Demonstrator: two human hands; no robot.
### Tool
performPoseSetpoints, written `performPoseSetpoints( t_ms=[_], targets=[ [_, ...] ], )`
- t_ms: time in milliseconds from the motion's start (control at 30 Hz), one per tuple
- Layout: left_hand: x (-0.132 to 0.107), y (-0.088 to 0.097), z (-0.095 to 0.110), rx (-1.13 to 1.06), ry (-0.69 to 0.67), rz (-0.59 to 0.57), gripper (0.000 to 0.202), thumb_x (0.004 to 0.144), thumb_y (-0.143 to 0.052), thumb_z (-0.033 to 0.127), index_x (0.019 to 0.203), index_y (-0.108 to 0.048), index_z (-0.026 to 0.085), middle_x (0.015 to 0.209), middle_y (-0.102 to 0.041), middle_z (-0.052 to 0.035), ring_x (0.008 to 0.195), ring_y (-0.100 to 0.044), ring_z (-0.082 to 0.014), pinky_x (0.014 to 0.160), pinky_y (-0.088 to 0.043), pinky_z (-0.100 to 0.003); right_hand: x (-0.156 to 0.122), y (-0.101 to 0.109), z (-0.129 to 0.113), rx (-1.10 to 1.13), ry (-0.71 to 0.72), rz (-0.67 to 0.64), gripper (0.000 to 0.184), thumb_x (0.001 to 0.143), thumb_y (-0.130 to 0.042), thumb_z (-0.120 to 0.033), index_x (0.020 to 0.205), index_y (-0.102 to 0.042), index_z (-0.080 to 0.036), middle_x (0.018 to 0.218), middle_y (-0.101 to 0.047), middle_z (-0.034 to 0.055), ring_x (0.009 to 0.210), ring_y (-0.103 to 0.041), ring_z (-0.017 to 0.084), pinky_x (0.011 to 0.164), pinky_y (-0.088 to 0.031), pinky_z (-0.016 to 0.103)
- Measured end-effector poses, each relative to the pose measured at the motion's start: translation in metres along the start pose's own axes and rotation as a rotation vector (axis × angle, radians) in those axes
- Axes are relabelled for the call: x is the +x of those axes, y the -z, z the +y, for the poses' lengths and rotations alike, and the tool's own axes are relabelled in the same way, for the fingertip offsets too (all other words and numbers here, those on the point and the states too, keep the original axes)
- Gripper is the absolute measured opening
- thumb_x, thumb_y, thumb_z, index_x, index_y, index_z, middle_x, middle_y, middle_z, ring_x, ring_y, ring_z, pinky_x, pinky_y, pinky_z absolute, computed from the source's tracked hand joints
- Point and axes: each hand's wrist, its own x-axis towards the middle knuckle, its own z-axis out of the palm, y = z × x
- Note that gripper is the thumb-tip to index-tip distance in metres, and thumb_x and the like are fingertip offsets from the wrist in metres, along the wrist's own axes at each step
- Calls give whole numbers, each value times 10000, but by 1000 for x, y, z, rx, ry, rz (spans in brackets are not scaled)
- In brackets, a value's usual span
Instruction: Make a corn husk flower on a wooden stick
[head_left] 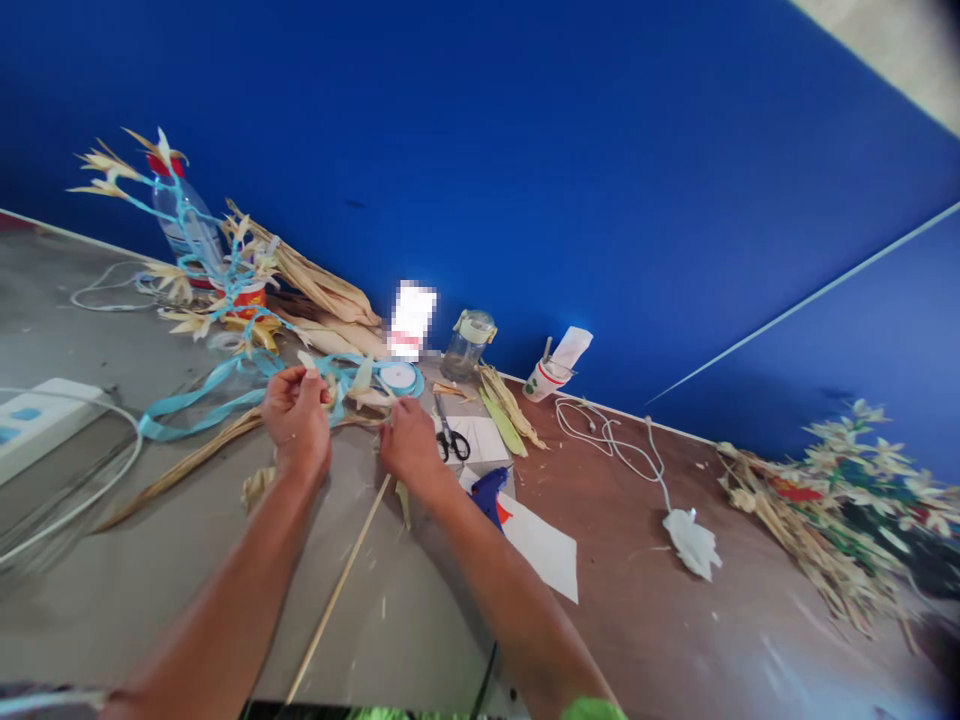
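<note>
My left hand [298, 425] is closed in a pinch, a pale piece of dried corn husk [306, 360] sticking up between thumb and finger. To its right, my right hand [412, 440] is also closed, its fingertips pressed together on something too small to make out. Pale husk petals [364, 380] and light blue ribbon [217, 395] lie just beyond and between the hands. A ribbon roll [397, 378] rests behind my right hand. A thin stick [337, 590] runs from below that hand to the table's front edge; whether the hand touches it is hidden.
Scissors [452, 440], a blue glue gun [491, 493] and white paper [544, 545] lie to the right. Behind are a lidded jar [469, 345], a paper cup [545, 380] and corn husks [322, 275]. Husk-flower branches [180, 200] stand left, near a power strip [49, 420].
</note>
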Motion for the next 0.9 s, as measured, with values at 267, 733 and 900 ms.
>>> performPoseSetpoints(
  t_ms=[267,733,900],
  targets=[
    [-3,-1,1,60,-14,-7,162,705,-674,278,780,-569,180,576,-535,57,463,-456,-65,454,-359,-195,15,17,26,193,-50,130,358,875,-444,-187,1197,-576,-105,1246,-558,161,1220,-471,229,1063,-349,366],
    [-15,-3,-4,146,21,-153,147,719,-671,320,763,-591,204,580,-537,38,484,-461,-92,457,-361,-219,-5,44,31,226,73,-100,263,875,-509,-167,1074,-681,-184,1116,-699,67,1066,-618,180,941,-446,300],
    [-25,-3,-6,240,36,-285,159,719,-669,326,778,-611,191,598,-550,34,515,-483,-95,499,-386,-220,-20,52,39,50,43,-214,302,896,-447,-199,1101,-667,-171,1132,-686,98,1048,-625,213,903,-447,312]
  ],
)
